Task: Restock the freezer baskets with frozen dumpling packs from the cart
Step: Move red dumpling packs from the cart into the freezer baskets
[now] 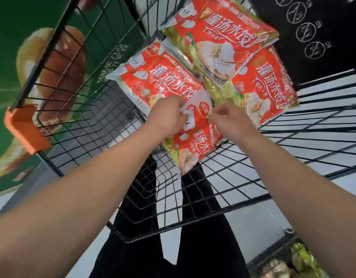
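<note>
**Both hands on nearest dumpling pack, inside cart**

Two bare forearms reaching forward and down over black trouser legs (pixel 201 227). Below them, black wire-mesh cart basket (pixel 193 213) with an orange plastic corner guard (pixel 25 128) at left rim. Left hand (pixel 169 115) and right hand (pixel 231 119) each pinching the top edge of the nearest red-and-gold plastic dumpling pack (pixel 195 141), fingers curled onto the film, pack tilted with lower end on the mesh floor. Just beyond, touching it, white-edged red dumpling pack (pixel 159 81) lying flat at left. At right, gold-edged red dumpling pack (pixel 269 91), partly covered by topmost red dumpling pack (pixel 221 35) stacked across both. Farther left, green printed panel with bread picture (pixel 50 63). Farther right, black signboard with white circled symbols (pixel 305 27)
</note>
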